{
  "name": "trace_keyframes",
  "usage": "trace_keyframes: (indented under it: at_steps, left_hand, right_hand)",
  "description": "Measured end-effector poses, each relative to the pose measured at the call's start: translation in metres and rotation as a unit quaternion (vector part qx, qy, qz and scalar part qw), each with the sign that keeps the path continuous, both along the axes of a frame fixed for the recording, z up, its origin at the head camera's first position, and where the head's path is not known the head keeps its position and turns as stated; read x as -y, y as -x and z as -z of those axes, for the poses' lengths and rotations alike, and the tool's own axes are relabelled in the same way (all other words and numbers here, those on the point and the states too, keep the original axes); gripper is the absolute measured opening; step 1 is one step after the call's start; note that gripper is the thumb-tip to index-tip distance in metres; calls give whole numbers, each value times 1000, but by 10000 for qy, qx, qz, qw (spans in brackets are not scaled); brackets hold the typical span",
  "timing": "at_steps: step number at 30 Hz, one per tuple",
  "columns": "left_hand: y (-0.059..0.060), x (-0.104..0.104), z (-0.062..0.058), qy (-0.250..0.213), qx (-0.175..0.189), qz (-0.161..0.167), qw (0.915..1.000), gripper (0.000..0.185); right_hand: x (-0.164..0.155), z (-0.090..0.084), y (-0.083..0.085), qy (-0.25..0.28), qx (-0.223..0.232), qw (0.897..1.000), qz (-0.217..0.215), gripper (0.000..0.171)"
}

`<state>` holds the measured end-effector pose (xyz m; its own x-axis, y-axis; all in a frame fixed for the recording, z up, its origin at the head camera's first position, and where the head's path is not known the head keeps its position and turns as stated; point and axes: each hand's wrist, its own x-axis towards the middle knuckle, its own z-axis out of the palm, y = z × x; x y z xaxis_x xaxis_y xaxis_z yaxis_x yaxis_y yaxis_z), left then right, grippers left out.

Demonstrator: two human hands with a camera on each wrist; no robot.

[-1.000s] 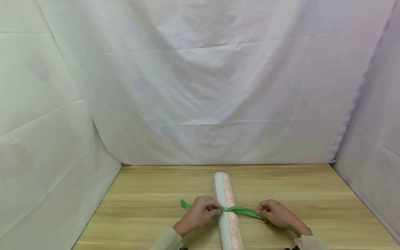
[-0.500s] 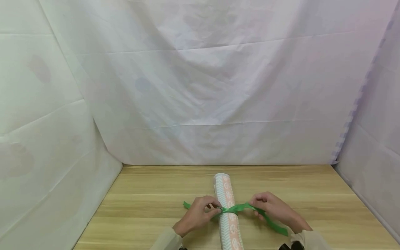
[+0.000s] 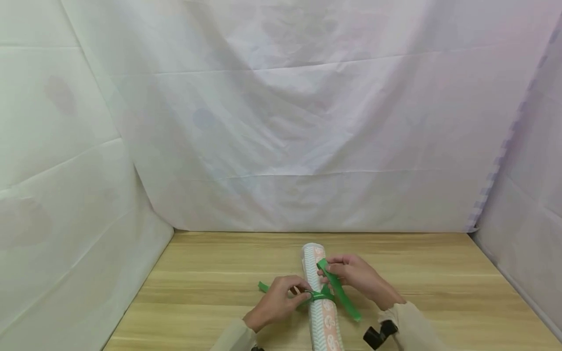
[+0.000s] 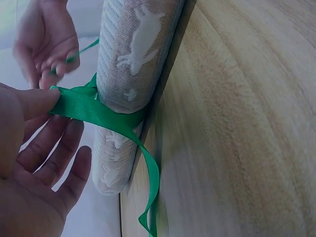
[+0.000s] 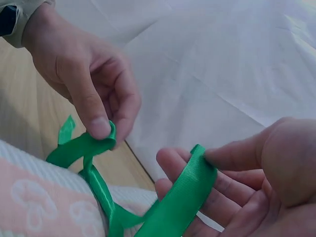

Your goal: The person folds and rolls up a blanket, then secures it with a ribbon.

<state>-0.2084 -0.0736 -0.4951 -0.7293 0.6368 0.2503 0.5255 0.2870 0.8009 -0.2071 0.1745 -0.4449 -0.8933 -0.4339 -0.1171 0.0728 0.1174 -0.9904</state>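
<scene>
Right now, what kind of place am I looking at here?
Probably a makeshift recording booth: a wooden table closed in by wrinkled white sheets, with only a rolled patterned cloth and a green ribbon on it.

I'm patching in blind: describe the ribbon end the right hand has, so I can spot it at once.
On the wooden table a rolled patterned cloth lies pointing away from the person, a green ribbon crossed over its middle. The right hand pinches one ribbon tail raised above the roll, its free end trailing back toward the person; the other, shorter tail lies flat left of the left hand.

Both hands (image 3: 281,300) apparently pinching ribbon (image 3: 338,291)
</scene>
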Motion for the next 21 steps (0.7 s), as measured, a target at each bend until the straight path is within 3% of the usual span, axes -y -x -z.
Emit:
trace_keyframes:
  at_steps: [6,13,17,21]
  left_hand:
    - [0,0,-4,-17,22,22,10000,11]
    - [-1,1,-3,-103,-35,-1,9999,10]
    - [0,1,-2,-157,-5,-76,9998,10]
    - [1,0,-2,-211,69,-187,9996,10]
  right_hand:
    - [24,0,12,-114,8,9997,220,46]
    - [38,5,18,-230,62,9996,124,48]
    - [41,2,15,-832,-341,9958,195,38]
    - [43,-5,9,-1799,-1051,9767,517,29]
